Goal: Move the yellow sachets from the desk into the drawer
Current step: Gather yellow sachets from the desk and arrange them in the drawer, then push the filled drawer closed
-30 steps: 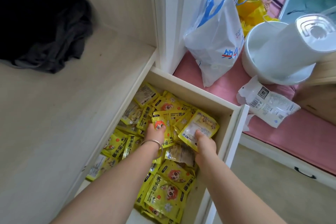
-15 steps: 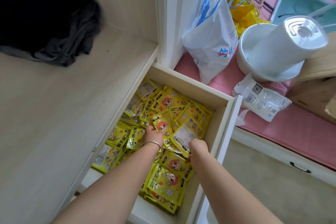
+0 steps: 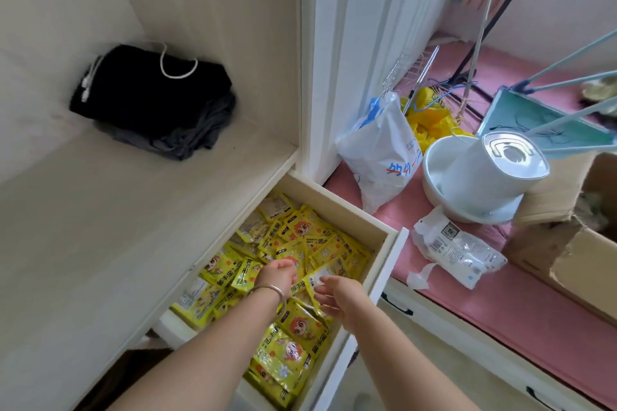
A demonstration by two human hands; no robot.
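The open drawer under the pale wooden desk is filled with several yellow sachets printed with a cartoon face. Both my hands are over the pile. My left hand, with a thin bangle on the wrist, rests palm down on the sachets near the drawer's middle, fingers bent downward and holding nothing. My right hand hovers just right of it with fingers spread, above a sachet lying white side up. No sachets show on the visible desk top.
A pile of black and grey clothing lies in the desk's back corner. Right of the drawer, on a pink cushion, are a white plastic bag, a white bowl holding a white cylinder, a white packet and a cardboard box.
My right hand has let go of the sachet it held and opened. Both hands have drawn back toward me, and the view has risen, showing more of the desk.
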